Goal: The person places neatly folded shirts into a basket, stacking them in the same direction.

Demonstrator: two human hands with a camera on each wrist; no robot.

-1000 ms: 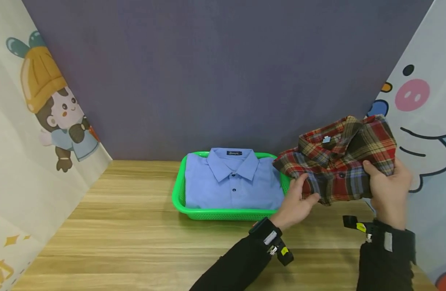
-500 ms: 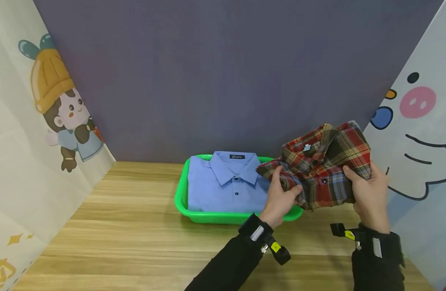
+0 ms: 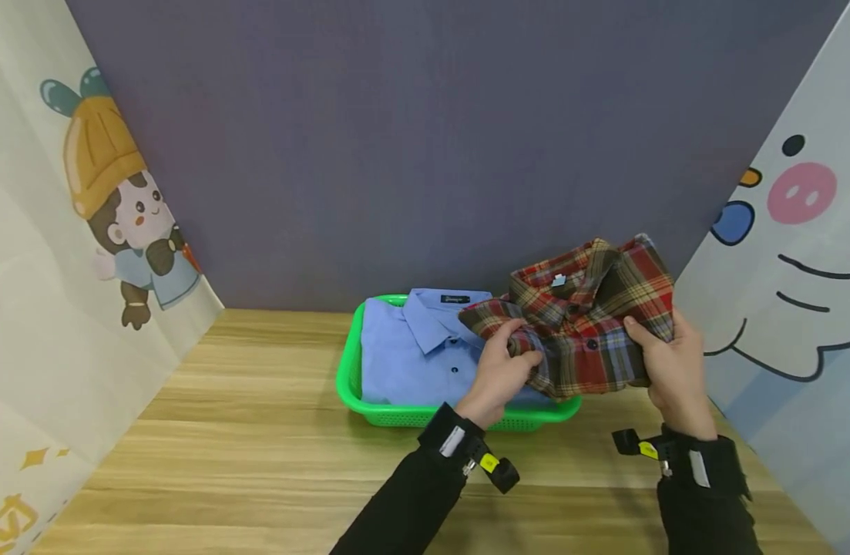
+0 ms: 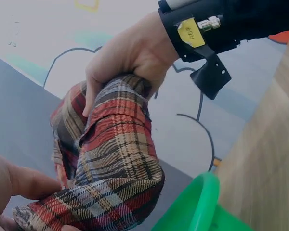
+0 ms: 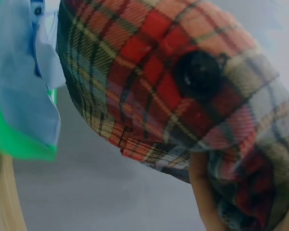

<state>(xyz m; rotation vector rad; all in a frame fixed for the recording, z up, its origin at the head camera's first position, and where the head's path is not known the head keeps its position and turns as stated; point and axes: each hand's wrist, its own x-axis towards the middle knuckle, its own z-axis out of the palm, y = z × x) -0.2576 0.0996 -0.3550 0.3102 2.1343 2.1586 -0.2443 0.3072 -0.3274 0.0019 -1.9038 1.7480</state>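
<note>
A folded plaid shirt point(image 3: 591, 339) in red, brown and cream is held up between both hands, tilted with its right end higher. My left hand point(image 3: 497, 378) pinches its near left corner, thumb on top. My right hand point(image 3: 674, 370) grips the right end, thumb over the front. Beneath the plaid shirt's left part, a folded blue shirt point(image 3: 404, 362) lies in a green basket point(image 3: 397, 416); its right side is covered from the head view. In the left wrist view the plaid shirt point(image 4: 120, 159) sags between the hands, apart from the basket rim point(image 4: 204, 202).
The basket stands on a wooden table point(image 3: 258, 432), near the dark grey back panel point(image 3: 397, 154). Side panels with cartoon prints, a child in a yellow hat point(image 3: 112, 193) and a pig snout point(image 3: 802, 193), flank the table.
Both hands have carried the plaid shirt leftward, from right of the basket to above its right half. More of the blue shirt is now hidden. The basket stays on the table.
</note>
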